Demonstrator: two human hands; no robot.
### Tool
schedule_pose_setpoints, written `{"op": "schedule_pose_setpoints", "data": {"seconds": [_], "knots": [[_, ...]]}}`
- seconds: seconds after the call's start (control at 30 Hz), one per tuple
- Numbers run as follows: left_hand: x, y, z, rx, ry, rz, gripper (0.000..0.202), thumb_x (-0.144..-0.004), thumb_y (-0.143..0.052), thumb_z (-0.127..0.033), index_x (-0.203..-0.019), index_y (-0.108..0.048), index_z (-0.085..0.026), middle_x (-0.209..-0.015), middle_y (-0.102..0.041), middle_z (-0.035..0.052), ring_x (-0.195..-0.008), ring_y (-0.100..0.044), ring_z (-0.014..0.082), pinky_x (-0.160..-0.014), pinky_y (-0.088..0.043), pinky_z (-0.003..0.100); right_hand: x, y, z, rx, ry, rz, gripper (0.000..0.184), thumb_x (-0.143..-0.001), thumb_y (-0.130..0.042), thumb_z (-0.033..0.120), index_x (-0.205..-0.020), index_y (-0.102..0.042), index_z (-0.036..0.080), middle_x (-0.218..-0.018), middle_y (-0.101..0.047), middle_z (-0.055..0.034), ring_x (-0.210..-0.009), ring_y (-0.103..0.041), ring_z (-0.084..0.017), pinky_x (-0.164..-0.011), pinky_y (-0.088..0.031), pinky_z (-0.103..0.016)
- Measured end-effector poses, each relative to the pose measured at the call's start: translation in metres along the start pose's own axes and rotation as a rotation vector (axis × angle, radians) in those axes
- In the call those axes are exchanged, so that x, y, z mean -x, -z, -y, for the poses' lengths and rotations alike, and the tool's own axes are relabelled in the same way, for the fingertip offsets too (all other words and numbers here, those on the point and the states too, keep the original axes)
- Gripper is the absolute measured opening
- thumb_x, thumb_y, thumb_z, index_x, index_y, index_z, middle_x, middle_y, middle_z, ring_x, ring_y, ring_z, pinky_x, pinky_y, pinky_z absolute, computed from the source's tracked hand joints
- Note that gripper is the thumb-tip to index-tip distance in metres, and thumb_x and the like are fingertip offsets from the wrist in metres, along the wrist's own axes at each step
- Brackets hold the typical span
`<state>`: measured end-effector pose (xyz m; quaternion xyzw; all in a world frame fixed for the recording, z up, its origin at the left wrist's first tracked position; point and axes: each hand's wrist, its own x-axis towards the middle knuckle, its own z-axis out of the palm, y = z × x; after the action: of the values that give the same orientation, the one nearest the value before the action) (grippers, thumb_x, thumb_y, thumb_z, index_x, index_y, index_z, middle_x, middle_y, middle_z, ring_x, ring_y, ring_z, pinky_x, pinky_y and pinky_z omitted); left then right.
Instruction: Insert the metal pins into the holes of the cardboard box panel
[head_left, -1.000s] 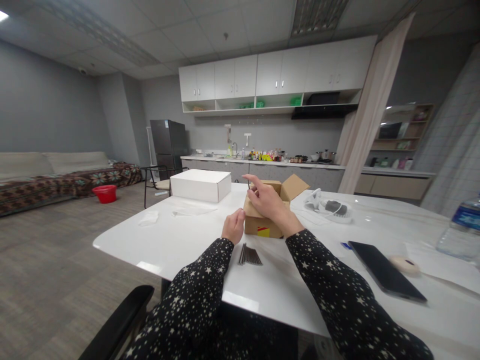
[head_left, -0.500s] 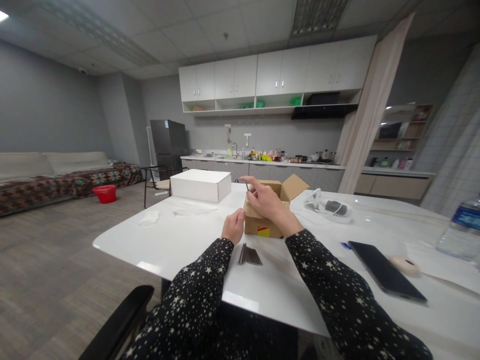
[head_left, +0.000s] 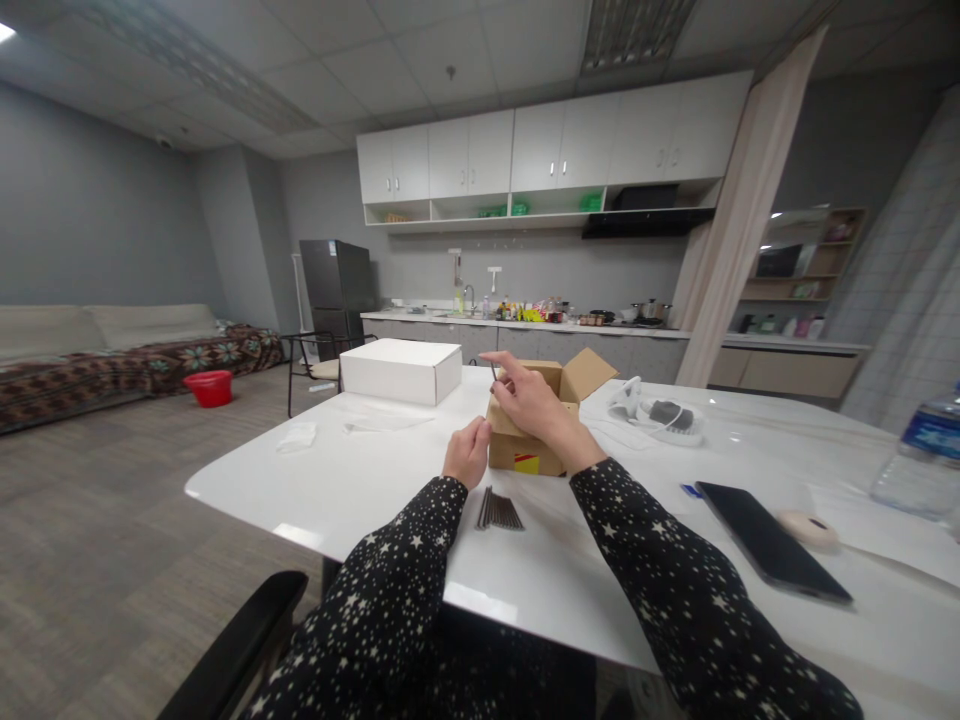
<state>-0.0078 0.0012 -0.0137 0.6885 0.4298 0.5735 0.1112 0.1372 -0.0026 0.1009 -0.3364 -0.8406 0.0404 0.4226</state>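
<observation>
From where I stand nothing can be read: the red-and-yellow sticker on the cardboard box and the blue label on the water bottle are too small and blurred.

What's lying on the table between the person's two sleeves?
A bundle of thin dark rods lies on the white table there, just short of the cardboard box; the head view shows it.
</observation>
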Motion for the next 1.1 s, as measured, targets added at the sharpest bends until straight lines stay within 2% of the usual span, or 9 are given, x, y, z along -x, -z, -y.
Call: {"op": "schedule_pose_setpoints", "data": {"seconds": [0.33,0.47,1.1], "knots": [[0.002,0.002,-0.006,0.029,-0.041,0.025,0.029,-0.092,-0.038,-0.043,-0.072,-0.036,-0.022,-0.057,-0.043,-0.0049,-0.055,-0.040,0.0124,-0.057,-0.029,0.026,0.001,-0.002,-0.006,0.038,-0.023,-0.030,0.055,-0.088,-0.044,0.015,-0.142,-0.045,0.027,-0.085,-0.069,-0.0017,-0.074,-0.062,-0.018,-0.070,-0.043,-0.027],[0.003,0.003,-0.007,0.013,-0.012,0.054,0.024,-0.090,-0.040,-0.042,-0.075,-0.037,-0.023,-0.056,-0.043,-0.0060,-0.051,-0.040,0.0121,-0.054,-0.027,0.025,0.002,-0.002,-0.005,0.047,-0.051,-0.059,0.057,-0.088,-0.045,0.015,-0.143,-0.045,0.028,-0.082,-0.069,-0.0016,-0.072,-0.061,-0.019,-0.069,-0.043,-0.027],[0.008,0.003,-0.020,-0.036,0.013,0.033,0.026,-0.095,-0.035,-0.048,-0.091,-0.043,-0.023,-0.058,-0.051,-0.0043,-0.053,-0.049,0.0165,-0.056,-0.029,0.026,0.002,-0.005,-0.008,-0.032,-0.058,-0.129,0.059,-0.085,-0.044,0.012,-0.142,-0.046,0.023,-0.061,-0.057,0.0035,-0.056,-0.051,-0.015,-0.065,-0.043,-0.027]]}}
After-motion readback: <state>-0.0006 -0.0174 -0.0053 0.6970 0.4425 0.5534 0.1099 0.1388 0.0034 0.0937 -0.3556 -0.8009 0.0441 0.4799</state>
